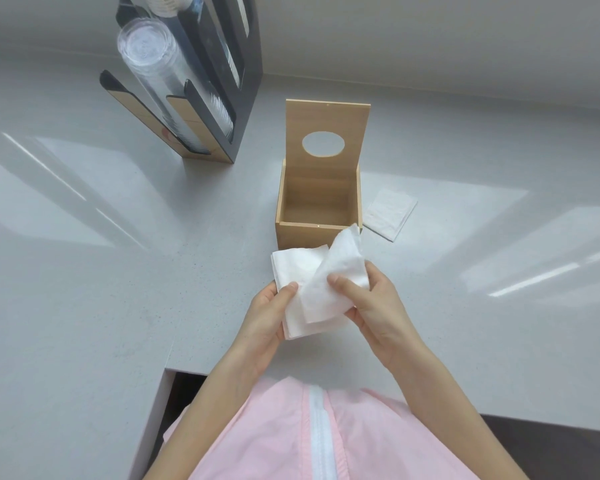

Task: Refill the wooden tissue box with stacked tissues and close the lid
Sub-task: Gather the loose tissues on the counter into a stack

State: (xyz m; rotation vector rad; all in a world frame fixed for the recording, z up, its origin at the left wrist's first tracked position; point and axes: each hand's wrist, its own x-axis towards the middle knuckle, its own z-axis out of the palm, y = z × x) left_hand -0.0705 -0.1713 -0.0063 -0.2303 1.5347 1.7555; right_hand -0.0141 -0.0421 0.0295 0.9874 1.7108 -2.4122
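The left hand grips a stack of tissues from below, thumb pressed on top; the right hand pinches the top tissue, lifted and curled above the stack; just beyond stands the wooden tissue box, empty, its lid upright; a flat packet lies beside it; a cup dispenser stands farther left on the grey counter.

matt pale wood box; soft white paper tissues; glossy grey counter.
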